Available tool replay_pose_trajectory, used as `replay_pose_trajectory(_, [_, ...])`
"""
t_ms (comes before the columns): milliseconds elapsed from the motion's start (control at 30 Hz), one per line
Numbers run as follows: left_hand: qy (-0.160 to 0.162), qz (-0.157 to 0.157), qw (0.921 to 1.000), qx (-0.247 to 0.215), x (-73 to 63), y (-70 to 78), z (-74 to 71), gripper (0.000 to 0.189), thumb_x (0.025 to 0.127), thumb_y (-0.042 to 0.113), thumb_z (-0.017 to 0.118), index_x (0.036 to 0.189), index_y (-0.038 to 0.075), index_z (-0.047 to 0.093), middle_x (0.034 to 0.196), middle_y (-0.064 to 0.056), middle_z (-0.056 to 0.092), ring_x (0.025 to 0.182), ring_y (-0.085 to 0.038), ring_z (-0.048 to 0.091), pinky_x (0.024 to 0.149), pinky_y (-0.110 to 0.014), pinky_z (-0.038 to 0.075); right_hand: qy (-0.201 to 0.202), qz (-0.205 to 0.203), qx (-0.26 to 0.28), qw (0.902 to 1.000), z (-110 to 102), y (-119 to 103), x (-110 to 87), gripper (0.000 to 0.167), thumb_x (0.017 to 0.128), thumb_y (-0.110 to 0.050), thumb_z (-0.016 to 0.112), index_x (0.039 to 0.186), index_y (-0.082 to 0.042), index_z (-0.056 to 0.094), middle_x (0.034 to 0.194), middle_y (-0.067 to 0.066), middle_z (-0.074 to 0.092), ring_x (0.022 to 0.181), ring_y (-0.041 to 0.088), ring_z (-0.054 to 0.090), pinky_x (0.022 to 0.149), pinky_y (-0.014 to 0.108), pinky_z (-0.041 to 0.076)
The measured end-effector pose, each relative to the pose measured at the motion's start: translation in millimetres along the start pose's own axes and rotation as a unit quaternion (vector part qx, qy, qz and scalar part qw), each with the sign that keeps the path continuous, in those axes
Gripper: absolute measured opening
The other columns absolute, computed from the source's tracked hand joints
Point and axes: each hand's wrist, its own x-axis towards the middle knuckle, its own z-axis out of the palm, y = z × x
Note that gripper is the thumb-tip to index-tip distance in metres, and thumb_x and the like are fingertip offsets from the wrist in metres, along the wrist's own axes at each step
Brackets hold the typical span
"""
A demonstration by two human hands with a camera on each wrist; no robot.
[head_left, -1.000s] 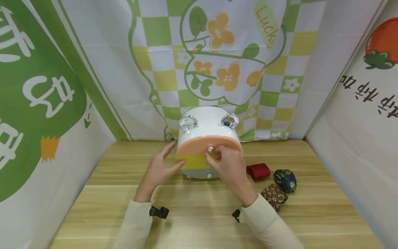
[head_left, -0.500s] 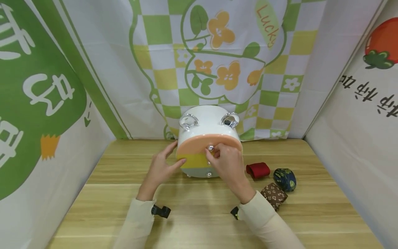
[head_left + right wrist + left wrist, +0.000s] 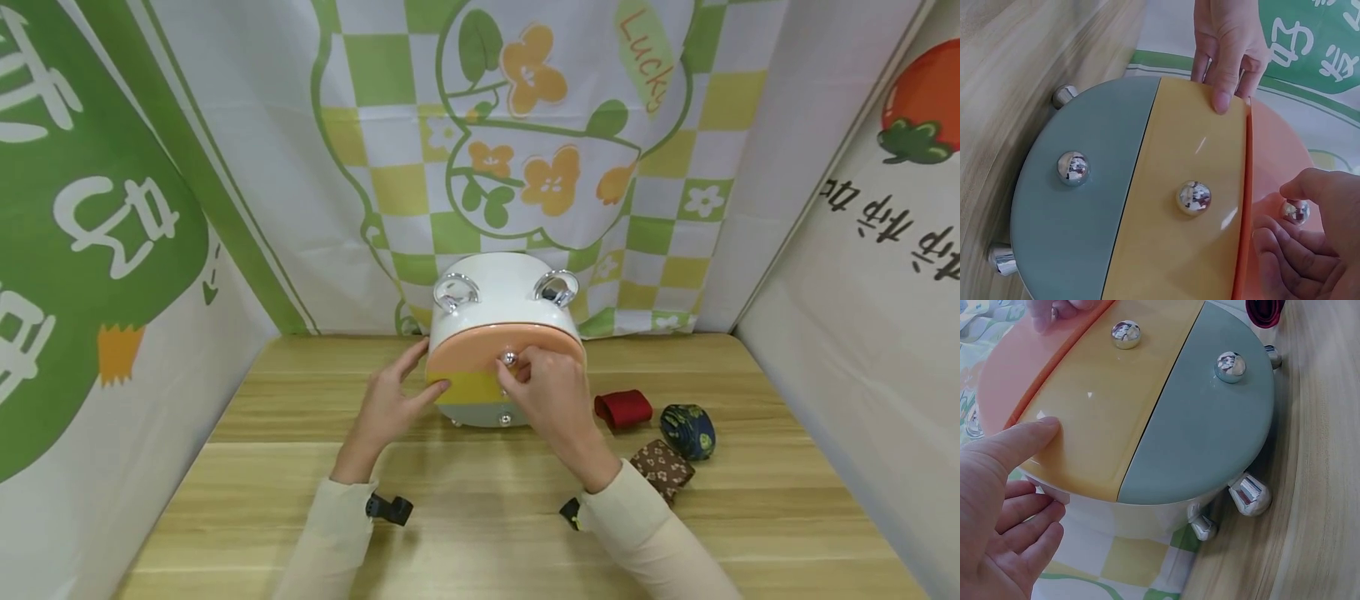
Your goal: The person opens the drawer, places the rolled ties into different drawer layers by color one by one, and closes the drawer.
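Note:
A small rounded drawer box (image 3: 498,292) with a white shell stands at the back of the table. Its front has an orange drawer (image 3: 1279,140) on top, a yellow drawer (image 3: 1094,419) in the middle and a grey-green drawer (image 3: 1200,431) at the bottom. The orange front stands slightly proud of the yellow one. My right hand (image 3: 555,400) pinches the silver knob (image 3: 1295,212) of the orange drawer between thumb and fingers. My left hand (image 3: 386,408) lies at the box's left side, thumb pressed on the yellow front and the other fingers by the side wall.
Right of the box lie a red rolled fabric piece (image 3: 624,409), a dark blue patterned roll (image 3: 687,432) and a brown flowered one (image 3: 663,467). Two chrome rings (image 3: 456,292) stick up from the box top. A printed cloth (image 3: 375,150) hangs right behind it.
My left hand has shifted slightly right, its thumb now against the front. My right fingers have closed on the top knob, and the orange drawer has come out a little.

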Motion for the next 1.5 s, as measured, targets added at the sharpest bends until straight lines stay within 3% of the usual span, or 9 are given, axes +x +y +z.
replay_pose_trajectory(467, [-0.017,-0.008,0.9998,-0.009,-1.1,2.5,-2.0,0.074,0.091,0.016,0.086,0.155,0.000,0.051,0.155,-0.023,0.055,0.142,-0.046,0.055,0.118,-0.059,0.048,-0.026,-0.013,-0.003,0.9996,-14,-5,-10.1,0.033,0.087,-0.027,0.088,0.065,-0.011,0.069,0.059,-0.004,0.067,0.050,0.010,0.057,0.048,0.026,0.051])
replay_pose_trajectory(733, [-0.025,-0.015,0.9996,-0.008,-0.3,2.4,-1.5,0.076,0.090,0.006,0.084,0.155,-0.004,0.047,0.157,-0.026,0.053,0.142,-0.045,0.055,0.119,-0.053,0.048,-0.024,-0.015,-0.002,0.9996,-23,-6,-18.0,0.030,0.085,-0.027,0.089,0.067,-0.011,0.071,0.060,-0.006,0.067,0.052,0.010,0.060,0.048,0.027,0.052])
replay_pose_trajectory(1233, [-0.029,-0.027,0.9989,-0.023,1.6,5.3,-3.4,0.074,0.093,0.008,0.082,0.157,-0.001,0.047,0.158,-0.024,0.052,0.146,-0.043,0.051,0.122,-0.056,0.044,-0.028,-0.026,-0.007,0.9992,-35,-13,-29.6,0.029,0.086,-0.029,0.088,0.068,-0.015,0.070,0.060,-0.009,0.067,0.053,0.005,0.060,0.049,0.024,0.052])
replay_pose_trajectory(1500, [-0.029,-0.026,0.9990,-0.020,2.3,3.7,-2.1,0.072,0.092,-0.001,0.080,0.156,-0.002,0.048,0.157,-0.025,0.053,0.146,-0.042,0.052,0.121,-0.052,0.046,-0.033,-0.021,0.000,0.9992,-42,-16,-35.5,0.027,0.087,-0.028,0.087,0.069,-0.014,0.071,0.062,-0.009,0.069,0.054,0.006,0.062,0.050,0.026,0.054])
